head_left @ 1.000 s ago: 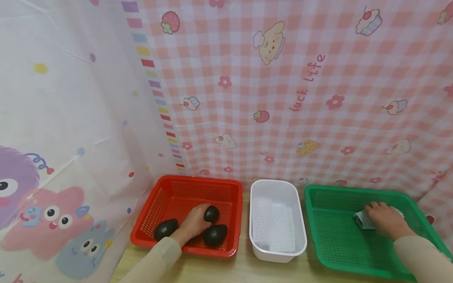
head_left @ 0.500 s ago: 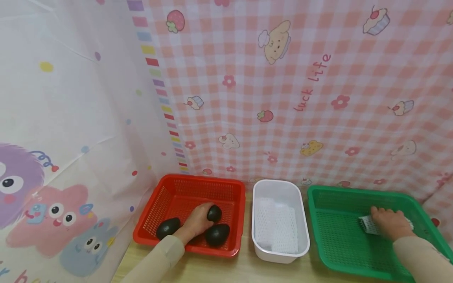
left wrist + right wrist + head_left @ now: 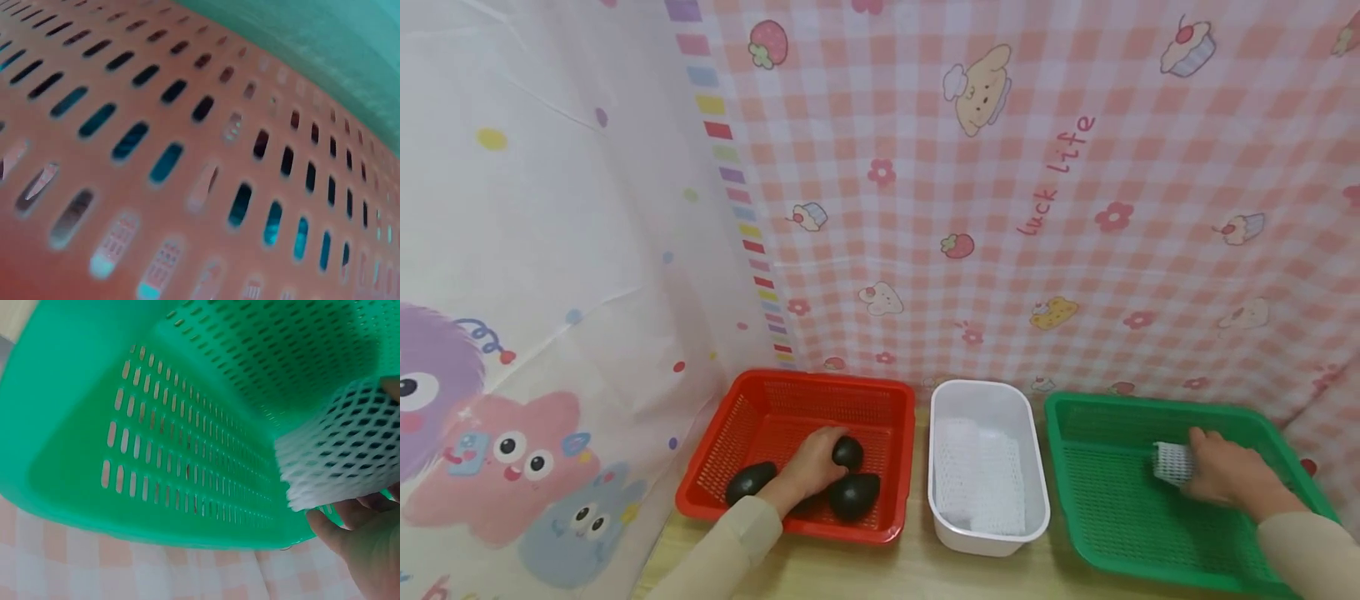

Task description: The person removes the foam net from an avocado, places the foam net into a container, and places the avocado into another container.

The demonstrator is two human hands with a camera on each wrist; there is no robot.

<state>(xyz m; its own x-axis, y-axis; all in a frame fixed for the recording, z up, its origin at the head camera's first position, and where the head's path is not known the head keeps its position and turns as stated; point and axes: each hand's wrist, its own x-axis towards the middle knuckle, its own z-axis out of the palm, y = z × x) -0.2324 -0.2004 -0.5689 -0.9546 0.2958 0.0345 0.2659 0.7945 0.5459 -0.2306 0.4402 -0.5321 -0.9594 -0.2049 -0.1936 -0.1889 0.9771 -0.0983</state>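
Observation:
In the head view my left hand (image 3: 814,463) reaches into the red basket (image 3: 715,508). Its thumb and fingers grip a dark avocado (image 3: 847,452). Two more avocados lie beside it, one to the left (image 3: 751,483) and one to the right (image 3: 854,497); a dark shape shows partly under the hand. On the other side, my right hand (image 3: 1223,473) holds a white foam net sleeve (image 3: 1174,463) over the green basket (image 3: 1075,500). The right wrist view shows the sleeve (image 3: 350,450) between thumb and fingers, its end wide.
Between the two baskets stands a white tub (image 3: 952,533) with several white foam nets (image 3: 981,483) lying in it. All three containers rest on a wooden table (image 3: 917,575). A checked pink cloth (image 3: 925,208) hangs close behind them. Basket wall (image 3: 187,125) fills most of the left wrist view.
My right hand has turned and moved to the sleeve's right side, so the sleeve's end now faces left and stands more upright. The left hand and its avocado have stayed in place.

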